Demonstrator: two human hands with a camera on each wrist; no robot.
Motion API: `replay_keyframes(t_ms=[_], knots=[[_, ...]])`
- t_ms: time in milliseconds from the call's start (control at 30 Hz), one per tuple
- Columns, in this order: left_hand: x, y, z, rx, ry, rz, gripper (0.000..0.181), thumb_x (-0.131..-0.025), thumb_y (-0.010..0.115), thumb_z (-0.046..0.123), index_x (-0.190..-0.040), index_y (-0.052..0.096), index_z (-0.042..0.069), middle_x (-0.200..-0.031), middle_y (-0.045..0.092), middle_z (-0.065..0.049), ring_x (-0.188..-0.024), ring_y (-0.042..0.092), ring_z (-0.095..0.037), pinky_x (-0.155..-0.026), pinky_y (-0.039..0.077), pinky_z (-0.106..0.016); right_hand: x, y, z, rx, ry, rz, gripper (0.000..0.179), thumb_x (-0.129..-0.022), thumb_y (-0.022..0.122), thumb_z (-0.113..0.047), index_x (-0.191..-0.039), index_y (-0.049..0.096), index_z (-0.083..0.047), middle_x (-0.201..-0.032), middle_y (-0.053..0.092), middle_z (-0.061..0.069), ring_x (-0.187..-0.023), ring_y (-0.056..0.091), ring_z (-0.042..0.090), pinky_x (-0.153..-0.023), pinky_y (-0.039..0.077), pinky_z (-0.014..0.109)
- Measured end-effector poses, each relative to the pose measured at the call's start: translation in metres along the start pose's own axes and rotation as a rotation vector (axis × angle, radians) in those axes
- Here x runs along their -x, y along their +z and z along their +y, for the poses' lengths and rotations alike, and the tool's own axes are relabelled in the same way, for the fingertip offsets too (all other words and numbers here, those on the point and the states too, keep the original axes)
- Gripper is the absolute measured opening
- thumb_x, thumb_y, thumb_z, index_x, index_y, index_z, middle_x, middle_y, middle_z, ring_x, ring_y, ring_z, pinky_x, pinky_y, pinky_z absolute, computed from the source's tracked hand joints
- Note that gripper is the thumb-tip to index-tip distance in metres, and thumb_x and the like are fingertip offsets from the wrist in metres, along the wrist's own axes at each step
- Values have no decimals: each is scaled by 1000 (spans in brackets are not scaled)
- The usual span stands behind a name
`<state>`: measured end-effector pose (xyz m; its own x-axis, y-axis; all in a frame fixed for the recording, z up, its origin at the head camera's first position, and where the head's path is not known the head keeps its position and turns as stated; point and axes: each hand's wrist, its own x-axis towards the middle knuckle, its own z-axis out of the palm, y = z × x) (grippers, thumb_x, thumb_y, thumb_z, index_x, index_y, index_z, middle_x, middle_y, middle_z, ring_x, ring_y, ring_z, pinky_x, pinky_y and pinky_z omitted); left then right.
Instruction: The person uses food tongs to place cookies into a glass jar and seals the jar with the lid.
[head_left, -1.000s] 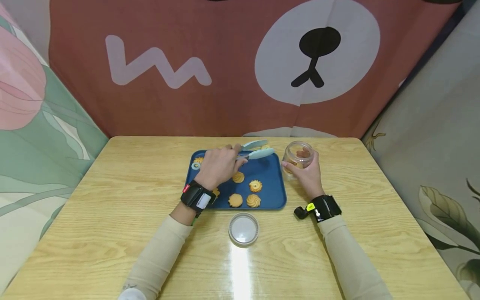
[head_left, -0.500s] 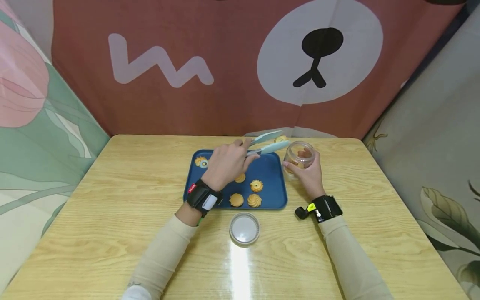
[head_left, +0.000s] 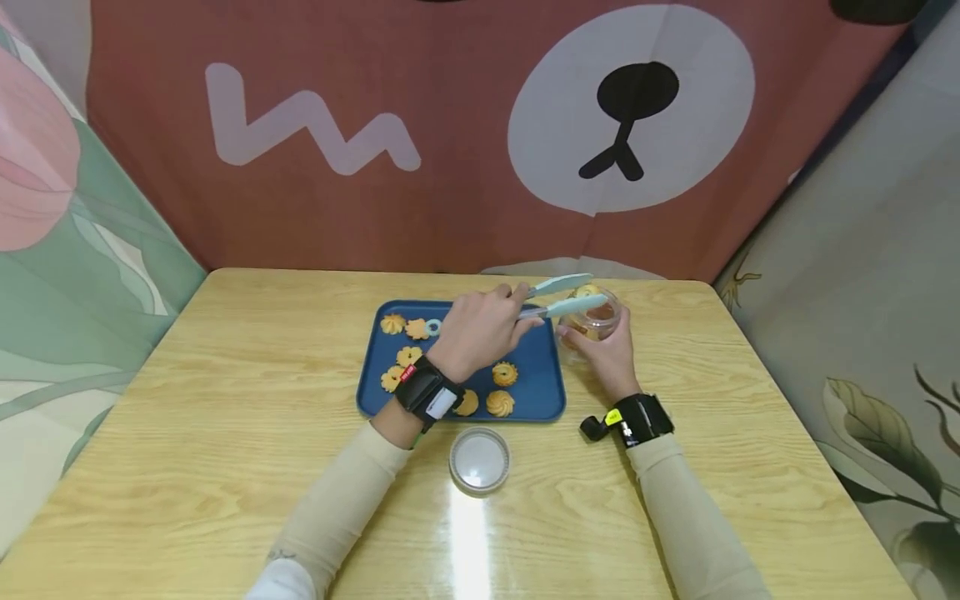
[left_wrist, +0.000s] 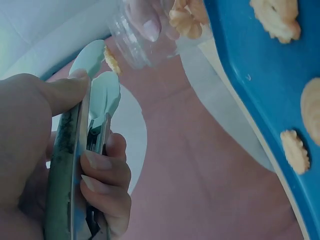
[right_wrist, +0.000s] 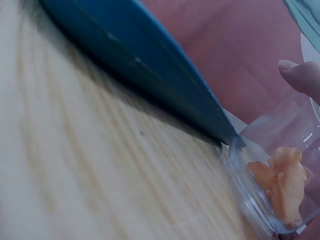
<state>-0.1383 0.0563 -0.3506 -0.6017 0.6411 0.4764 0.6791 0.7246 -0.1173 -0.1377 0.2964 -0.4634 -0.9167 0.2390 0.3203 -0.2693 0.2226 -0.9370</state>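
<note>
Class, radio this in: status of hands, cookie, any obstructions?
Left hand grips tongs, cookie between tips near jar. Right hand holds jar, cookies inside. Lid off, on table; no obstruction seen.

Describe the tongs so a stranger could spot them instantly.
On the wooden table lies a blue tray, with the left hand above it. That hand grips the tongs, whose mint-green tips pinch a cookie near the clear jar; neither tray nor jar shares that colour.

Head view: bright, even illumination; white glare (head_left: 468,542) extends from the round lid (head_left: 479,461) toward the near edge of the surface (head_left: 187,433). Wrist views: softer, cooler tones. Right wrist view: dark shadow (right_wrist: 150,106) beneath the tray (right_wrist: 125,50); foreground wood grain blurred.
</note>
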Motion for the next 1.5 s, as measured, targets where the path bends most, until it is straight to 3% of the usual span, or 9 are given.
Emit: replay_keyframes(t_ms=[133,467,733,867,933,1100,1267,1500], knots=[[-1,4,3,6,12,-18,54,-94,46,54,-126,57,11,-73,56,-2,-39,38,-10,-34,33,-27,-1,0,6,-21,-18,-8,88,-71,83,-24,-139,28,-25,-131,43,10,-114,45,19,-96,35,46],[0,5,3,68,-36,-76,61,-94,43,57,-128,54,8,-72,55,-4,-38,40,-11,-33,35,-26,-1,-1,1,33,-16,5,84,-70,84,-28,-136,31,-23,-128,45,9,-113,43,19,-96,32,45],[2,1,-2,57,-51,-66,60,-93,43,58,-122,56,7,-69,50,-2,-39,40,-11,-34,35,-27,6,3,-27,28,-15,3,80,-74,81,-16,-136,31,-13,-127,42,19,-111,42,23,-96,32,48],[6,-4,-4,81,-77,-72,63,-92,43,60,-122,56,5,-69,49,-2,-41,41,-11,-34,35,-27,8,3,-30,34,-12,-1,79,-75,80,-15,-136,31,-11,-128,40,25,-112,42,23,-97,32,47],[8,-6,-5,101,-96,-89,68,-91,43,62,-126,54,4,-70,49,-2,-41,41,-11,-34,34,-26,5,2,-22,30,-15,-5,81,-74,81,-16,-136,31,-11,-129,40,25,-112,42,23,-98,31,47],[17,-11,-12,156,-129,-123,76,-89,41,66,-131,50,3,-72,50,-3,-41,42,-12,-34,34,-27,-2,-1,2,21,-10,1,85,-71,83,-23,-137,30,-15,-128,43,16,-113,43,21,-97,34,45],[31,-14,-22,169,-135,-121,75,-87,43,67,-128,52,4,-72,51,-4,-39,43,-13,-32,35,-28,-3,-1,4,20,-2,0,89,-71,83,-27,-139,29,-11,-127,44,13,-113,45,21,-97,36,43],[56,-17,-29,198,-92,-184,75,-86,47,67,-129,55,6,-66,53,0,-39,42,-10,-33,33,-28,-4,-3,5,24,8,0,89,-70,84,-26,-139,29,-10,-129,45,11,-114,45,20,-97,35,43]])
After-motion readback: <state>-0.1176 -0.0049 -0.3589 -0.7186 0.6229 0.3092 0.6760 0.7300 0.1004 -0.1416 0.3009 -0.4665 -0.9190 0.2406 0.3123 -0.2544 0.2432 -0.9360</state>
